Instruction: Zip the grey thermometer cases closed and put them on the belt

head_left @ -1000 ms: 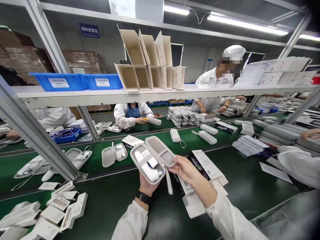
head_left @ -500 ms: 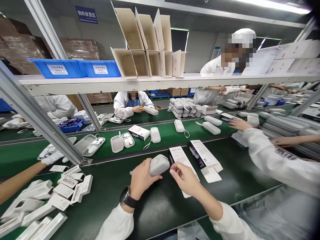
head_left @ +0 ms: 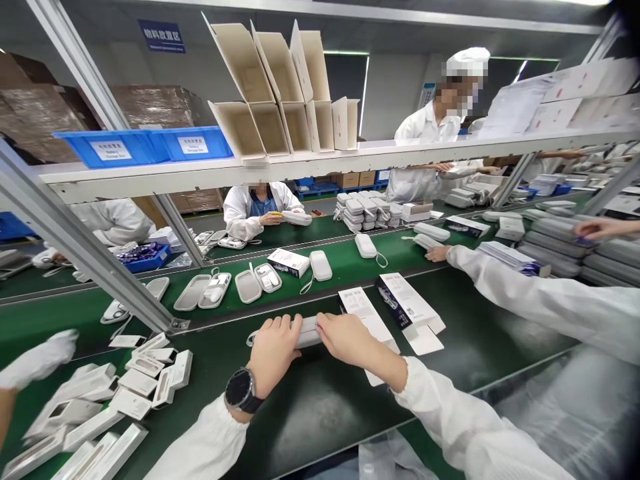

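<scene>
A closed grey zip case (head_left: 309, 331) lies flat on the dark green work surface (head_left: 310, 407) right in front of me. My left hand (head_left: 271, 350), with a black watch on the wrist, grips its left end. My right hand (head_left: 345, 337) presses down over its right end. Only the middle strip of the case shows between my fingers. A flat printed carton (head_left: 406, 308) and a white leaflet (head_left: 361, 309) lie just to the right of my hands.
The green conveyor (head_left: 350, 267) behind carries open grey cases (head_left: 258, 281), a closed case (head_left: 321, 265) and a small box (head_left: 289, 261). Several white insert trays (head_left: 140, 387) lie at my left. A co-worker's sleeve (head_left: 540, 300) reaches in from the right. A slanted metal post (head_left: 90, 260) stands left.
One second ago I held the case open in the air, with its contents showing. It was then closed, brought down, and now lies flat under both my hands.
</scene>
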### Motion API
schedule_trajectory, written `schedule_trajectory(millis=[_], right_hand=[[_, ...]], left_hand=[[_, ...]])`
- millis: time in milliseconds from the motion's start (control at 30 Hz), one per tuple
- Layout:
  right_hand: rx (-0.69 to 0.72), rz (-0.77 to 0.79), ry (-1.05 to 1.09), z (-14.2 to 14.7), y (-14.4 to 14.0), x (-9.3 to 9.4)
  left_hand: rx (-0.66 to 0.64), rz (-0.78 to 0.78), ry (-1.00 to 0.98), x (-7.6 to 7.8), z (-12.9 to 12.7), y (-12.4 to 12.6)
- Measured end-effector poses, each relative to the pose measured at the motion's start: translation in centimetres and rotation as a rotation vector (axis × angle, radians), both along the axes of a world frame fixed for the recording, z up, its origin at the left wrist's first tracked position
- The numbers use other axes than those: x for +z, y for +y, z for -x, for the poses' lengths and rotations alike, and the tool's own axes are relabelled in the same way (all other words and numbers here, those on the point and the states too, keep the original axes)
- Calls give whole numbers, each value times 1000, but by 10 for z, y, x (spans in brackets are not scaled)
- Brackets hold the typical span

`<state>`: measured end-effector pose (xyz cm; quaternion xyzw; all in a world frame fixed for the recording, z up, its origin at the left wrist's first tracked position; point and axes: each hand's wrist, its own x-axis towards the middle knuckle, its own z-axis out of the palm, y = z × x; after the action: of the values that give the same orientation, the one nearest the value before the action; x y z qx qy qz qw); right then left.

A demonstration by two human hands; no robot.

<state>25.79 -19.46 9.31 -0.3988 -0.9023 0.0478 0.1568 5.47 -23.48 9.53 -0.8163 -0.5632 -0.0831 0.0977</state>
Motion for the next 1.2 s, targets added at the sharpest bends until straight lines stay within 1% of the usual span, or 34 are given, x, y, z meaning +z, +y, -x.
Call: schedule_trajectory(millis=[33,100,200,267,333,433,467,500,567,667,700,733,767,800,900,933,967,1100,1133,1200], right_hand=[[43,30,9,-4,2,1],[137,129,107,-13,7,2],[246,367,345,-30,19,-5],[261,540,523,-38,23,-18],[268,774,735,-37,23,-35],[314,1206,1094,-17,11,-62],[328,1301,1175,-7,5,-70],[337,1361,1235,4,-2,-77],[339,1419,1316,25,-14,-87],[316,1451,1479,42,-24,-92],[294,1447,1530,43,-24,-92],[266,1440,1555,42,-24,-91],[236,1445,1556,39,-23,-91],[210,1461,1534,36,-22,-90],[161,1534,1428,32,-24,-90],[152,1558,1412,33,-26,-91],[142,1579,1411,36,-28,-91],[104,1642,1450,52,-35,-95],[101,1640,1475,53,-34,-94],[120,1616,1567,49,-31,-92]], left_hand=[[-7,10,48,1,0,-2],[-29,20,64,3,4,-5],[-62,9,-52,6,14,-5],[-76,1,-213,6,22,-5],[-83,11,-400,5,26,-3],[-94,98,-686,-3,23,0],[-93,130,-807,-7,20,2],[-80,150,-953,-11,16,5],[4,136,-1316,-21,7,10],[210,84,-1885,-36,-6,15],[259,77,-2024,-39,-9,15],[289,69,-2121,-42,-11,15],[301,64,-2170,-44,-12,14],[302,61,-2178,-45,-12,13],[286,101,-2123,-43,-12,12],[288,117,-2137,-41,-13,13],[301,126,-2183,-39,-16,15],[383,110,-2475,-35,-29,22],[371,109,-2532,-35,-31,23],[296,130,-2609,-40,-32,20]])
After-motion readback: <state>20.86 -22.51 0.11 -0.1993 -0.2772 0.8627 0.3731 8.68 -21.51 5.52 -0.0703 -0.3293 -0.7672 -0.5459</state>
